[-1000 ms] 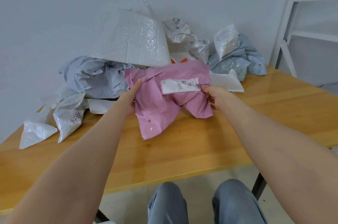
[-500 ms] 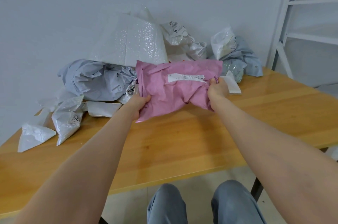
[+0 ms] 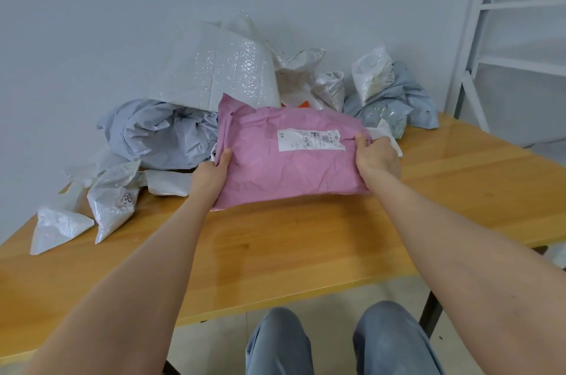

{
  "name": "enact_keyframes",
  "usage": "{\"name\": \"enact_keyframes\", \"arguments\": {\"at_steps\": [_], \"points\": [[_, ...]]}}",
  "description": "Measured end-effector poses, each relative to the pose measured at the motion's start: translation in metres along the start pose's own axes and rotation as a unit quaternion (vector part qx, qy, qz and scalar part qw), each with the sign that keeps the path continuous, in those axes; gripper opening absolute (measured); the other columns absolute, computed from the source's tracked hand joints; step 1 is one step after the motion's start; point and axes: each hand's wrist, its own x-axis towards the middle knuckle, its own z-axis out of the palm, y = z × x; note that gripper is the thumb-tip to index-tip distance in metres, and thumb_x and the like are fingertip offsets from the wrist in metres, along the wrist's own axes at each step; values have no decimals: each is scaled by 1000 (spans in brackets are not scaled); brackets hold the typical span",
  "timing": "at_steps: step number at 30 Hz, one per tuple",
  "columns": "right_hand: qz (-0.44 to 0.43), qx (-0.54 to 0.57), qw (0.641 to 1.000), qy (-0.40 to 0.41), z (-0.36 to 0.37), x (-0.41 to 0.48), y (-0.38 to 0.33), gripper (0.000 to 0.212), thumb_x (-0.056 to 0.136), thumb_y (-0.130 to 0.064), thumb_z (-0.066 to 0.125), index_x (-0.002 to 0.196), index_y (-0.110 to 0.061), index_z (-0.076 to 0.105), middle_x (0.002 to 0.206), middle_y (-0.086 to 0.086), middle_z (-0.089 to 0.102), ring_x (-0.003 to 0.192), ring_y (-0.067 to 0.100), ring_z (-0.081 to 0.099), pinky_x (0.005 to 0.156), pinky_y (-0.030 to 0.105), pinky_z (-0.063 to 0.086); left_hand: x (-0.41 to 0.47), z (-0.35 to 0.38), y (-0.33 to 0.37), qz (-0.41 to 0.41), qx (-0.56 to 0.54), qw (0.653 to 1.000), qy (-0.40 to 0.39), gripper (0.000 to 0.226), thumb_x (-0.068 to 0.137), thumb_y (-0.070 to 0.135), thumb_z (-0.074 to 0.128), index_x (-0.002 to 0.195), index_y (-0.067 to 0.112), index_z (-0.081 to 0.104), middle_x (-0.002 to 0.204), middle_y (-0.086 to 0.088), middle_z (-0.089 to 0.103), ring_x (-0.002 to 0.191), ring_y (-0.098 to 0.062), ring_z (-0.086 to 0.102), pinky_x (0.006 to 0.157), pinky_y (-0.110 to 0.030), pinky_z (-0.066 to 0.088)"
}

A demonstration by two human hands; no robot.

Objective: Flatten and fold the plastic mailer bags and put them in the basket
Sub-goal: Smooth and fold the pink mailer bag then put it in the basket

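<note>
now both hands clamp the pink mailer [image 3: 291, 169] by its short ends. the left hand [image 3: 211, 174] curls round one end, its thumb pressed flat on the upper face and the other fingers tucked underneath, out of sight. the right hand [image 3: 378, 157] pinches the opposite end, its thumb on top beside the white shipping label [image 3: 309, 139]. the bag is pulled fairly flat, though creased, label side up. its long axis runs side to side, parallel to the near edge of the wooden table [image 3: 306, 252]. it sits over the middle of the table, the far long edge tilted up. i cannot tell whether the near edge touches the top. along the table's far edge, against the wall, a heap of crumpled mailers [image 3: 159, 135] lies under a white bubble mailer [image 3: 220, 68].
</note>
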Motion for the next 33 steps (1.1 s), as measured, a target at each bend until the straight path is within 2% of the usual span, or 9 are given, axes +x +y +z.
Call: {"name": "enact_keyframes", "arguments": {"at_steps": [9, 12, 15, 18, 21, 22, 25, 28, 33], "points": [[-65, 13, 994, -81, 6, 4, 6, 11, 95, -26, 50, 105, -21, 51, 103, 4, 62, 85, 25, 56, 69, 34, 43, 7, -2, -7, -84, -151, 983, -60, 56, 70, 69, 66, 73, 15, 51, 83, -12, 54, 78, -24, 53, 72, -37, 47], [-26, 36, 994, -96, 6, 0, 1, 34, 89, -31, 61, 117, -19, 46, 103, 0, 56, 90, 25, 57, 75, 36, 48, 7, 6, 0, -104, -176, 978, -42, 58, 67, 69, 68, 71, 13, 53, 79, -9, 58, 75, -23, 55, 73, -37, 49], [-4, 16, 997, -70, 8, -2, -3, 41, 94, -42, 47, 118, -10, 54, 107, 7, 64, 97, 31, 61, 80, 37, 50, 8, 18, 2, -121, -168, 977, -46, 64, 76, 62, 66, 97, 2, 62, 80, -13, 62, 75, -26, 58, 78, -39, 49], [-24, -3, 997, -69, 11, 0, -2, 33, 99, -33, 40, 120, -21, 62, 112, 7, 67, 97, 30, 64, 80, 35, 51, 5, 27, 3, -130, -109, 985, -43, 71, 82, 54, 65, 120, -5, 55, 108, -24, 64, 104, -37, 61, 80, -38, 48], [-40, -24, 996, -76, 11, 5, 0, 26, 101, -32, 41, 95, -26, 65, 108, 7, 67, 90, 29, 61, 72, 32, 46, 2, 30, 2, -106, -73, 991, -27, 26, 86, 27, 64, 74, 5, 59, 72, -18, 58, 85, -35, 60, 69, -34, 41], [-39, -33, 996, -76, 10, 7, 0, 26, 101, -31, 41, 83, -26, 60, 108, 8, 66, 88, 28, 59, 71, 32, 44, 3, 29, 1, -98, -64, 993, -24, 28, 89, 22, 58, 67, 6, 56, 67, -16, 55, 83, -36, 59, 67, -34, 40], [-19, -51, 996, -71, 9, 9, 1, 19, 100, -28, 43, 106, -17, 56, 114, 10, 63, 96, 30, 59, 77, 36, 46, 10, 32, 1, -95, -47, 994, 11, 30, 96, 18, 47, 106, -7, 60, 103, -25, 63, 103, -38, 60, 82, -38, 47], [-32, -100, 993, -60, 11, 9, -1, 36, 98, -25, 42, 133, -21, 36, 120, 11, 58, 110, 33, 56, 91, 43, 46, 10, 34, 11, -53, -42, 998, 10, 37, 91, 22, 59, 121, 2, 50, 108, -10, 57, 104, -28, 55, 90, -35, 43], [-47, -151, 980, -122, 27, 16, -9, 29, 94, -31, 42, 121, -30, 51, 117, 6, 59, 107, 31, 56, 88, 40, 45, 22, 45, 10, 14, -52, 995, -80, 40, 88, 5, 59, 128, 10, 55, 132, -7, 54, 121, -25, 50, 101, -32, 39]]}}
